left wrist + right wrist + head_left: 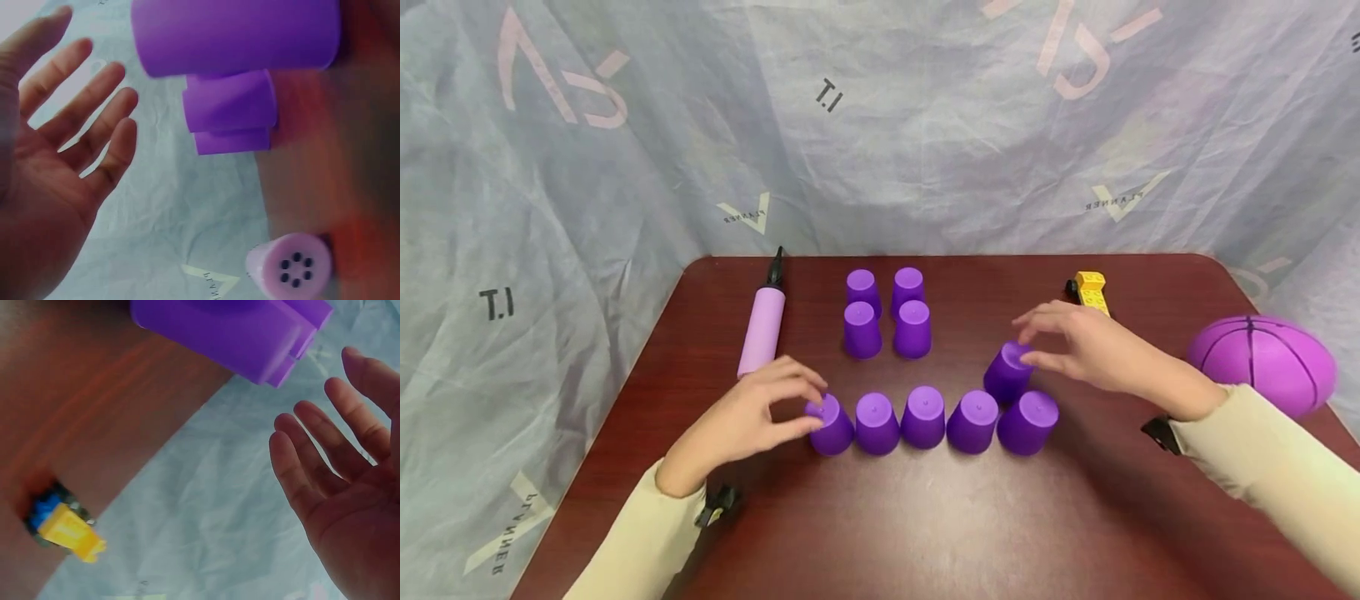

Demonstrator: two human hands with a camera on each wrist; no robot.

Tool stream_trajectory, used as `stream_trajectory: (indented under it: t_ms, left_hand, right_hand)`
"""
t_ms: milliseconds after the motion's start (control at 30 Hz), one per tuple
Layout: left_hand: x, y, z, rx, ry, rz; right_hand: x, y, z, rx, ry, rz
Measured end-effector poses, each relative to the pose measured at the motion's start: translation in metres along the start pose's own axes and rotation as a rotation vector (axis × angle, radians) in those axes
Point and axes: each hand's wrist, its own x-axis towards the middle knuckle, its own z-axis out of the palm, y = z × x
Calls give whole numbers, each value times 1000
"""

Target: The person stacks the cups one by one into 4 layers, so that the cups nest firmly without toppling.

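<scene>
Several purple cups stand upside down in a front row on the table. My left hand [748,415] is beside the leftmost cup [831,427], its thumb and fingers spread around the top. In the left wrist view the left palm [59,150] faces up with fingers apart from the cup [237,34]. Behind the row's right end is another cup [1009,372], slightly tilted in the head view. My right hand [1078,343] hovers at its top; the right wrist view shows the fingers [312,450] loosely extended, away from the purple cup [225,334].
Two pairs of upside-down cups [913,332] stand farther back. A pink hand pump [762,332] lies at the left. Toward the back right sits a yellow toy block vehicle [1091,287], with a purple ball [1262,362] at the right edge. A printed grey cloth [925,150] hangs behind the table [910,525].
</scene>
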Motion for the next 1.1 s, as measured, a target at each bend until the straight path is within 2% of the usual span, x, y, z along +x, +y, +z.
stream_trajectory:
  t_ms: [133,333,533,767,1100]
  left_hand:
    - [-12,2,8,-7,-25,-2]
    - [-18,-3,17,5,-4,-24]
    - [-20,-6,21,10,25,-67]
    - [-19,-8,24,-14,63,-67]
    - [-22,-10,27,-39,69,-101]
  right_hand:
    - [-15,3,9,25,-3,42]
    - [-20,4,21,29,-1,44]
    - [-19,5,24,28,27,42]
    - [-18,7,27,38,47,52]
    - [-16,6,28,71,37,129]
